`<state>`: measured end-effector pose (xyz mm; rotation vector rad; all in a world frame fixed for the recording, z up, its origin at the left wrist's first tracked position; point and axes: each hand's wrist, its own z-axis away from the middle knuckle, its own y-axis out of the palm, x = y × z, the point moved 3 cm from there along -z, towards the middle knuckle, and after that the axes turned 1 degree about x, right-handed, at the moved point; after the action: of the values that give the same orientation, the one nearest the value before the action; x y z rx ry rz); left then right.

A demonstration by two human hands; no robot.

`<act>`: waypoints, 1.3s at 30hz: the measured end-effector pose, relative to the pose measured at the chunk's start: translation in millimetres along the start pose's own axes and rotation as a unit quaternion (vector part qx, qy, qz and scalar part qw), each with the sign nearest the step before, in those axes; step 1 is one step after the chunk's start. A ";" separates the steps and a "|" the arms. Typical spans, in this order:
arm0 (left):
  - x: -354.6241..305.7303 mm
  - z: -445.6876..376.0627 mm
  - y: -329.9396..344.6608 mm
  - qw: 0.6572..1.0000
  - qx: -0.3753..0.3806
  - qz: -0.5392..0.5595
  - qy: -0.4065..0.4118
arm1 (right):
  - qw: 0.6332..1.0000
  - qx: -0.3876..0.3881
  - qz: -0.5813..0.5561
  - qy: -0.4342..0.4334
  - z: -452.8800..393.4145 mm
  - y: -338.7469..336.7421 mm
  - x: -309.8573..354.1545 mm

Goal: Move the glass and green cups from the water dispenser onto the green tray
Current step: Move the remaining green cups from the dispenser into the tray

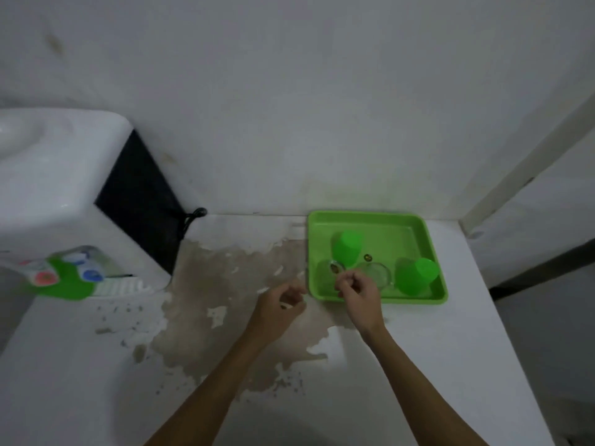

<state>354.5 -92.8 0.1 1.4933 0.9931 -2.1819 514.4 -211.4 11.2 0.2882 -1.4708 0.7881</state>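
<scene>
A green tray [370,222] lies on the white counter at the right. Two green cups stand upside down in it, one at the back left [347,247] and one at the front right [417,275]. Two clear glasses sit between them: one at the front left [328,275], one in the middle [378,273]. My right hand [359,292] hovers over the tray's front edge beside the left glass, fingers loosely curled, holding nothing. My left hand [280,305] is just left of the tray, fingers apart and empty. Another green cup [66,281] sits at the white water dispenser [64,188].
The counter [450,365] has a large brown patch of peeled surface [231,304] between dispenser and tray. A black cable [191,217] hangs behind the dispenser by the wall. The counter's right edge drops off beyond the tray.
</scene>
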 end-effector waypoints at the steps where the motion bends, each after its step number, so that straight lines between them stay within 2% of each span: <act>1: 9.4 9.6 -15.7 1.000 -0.018 0.014 -0.017 | 1.000 0.018 0.009 0.002 5.8 17.0 2.4; 7: 70.0 65.8 -117.3 0.988 -0.088 0.071 -0.104 | 0.992 0.120 0.027 0.018 35.4 133.0 26.9; 10: 108.4 88.0 -183.4 0.979 -0.147 0.071 -0.119 | 0.984 0.173 0.044 0.024 49.5 205.1 46.2; 15: 159.6 116.0 -274.7 0.967 -0.201 0.074 -0.141 | 0.970 0.233 0.072 0.018 65.0 302.1 71.7; 22: 203.9 116.9 -371.3 0.938 -0.280 0.098 -0.182 | 0.948 0.302 0.093 0.025 66.8 405.0 92.1; 29: 218.4 70.1 -413.6 0.930 -0.323 0.096 -0.149 | 0.942 0.315 0.107 0.053 58.3 450.7 97.1; 32: 220.1 51.3 -417.1 0.928 -0.321 0.135 -0.135 | 0.940 0.314 0.122 0.052 54.8 450.4 96.9; 39: 217.7 40.1 -412.3 0.926 -0.331 0.120 -0.135 | 0.933 0.320 0.157 0.054 51.6 440.5 89.3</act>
<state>-10.0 198.1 -38.2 0.9119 1.2080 -1.5845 189.9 102.1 -23.1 0.4948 -1.1306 1.5210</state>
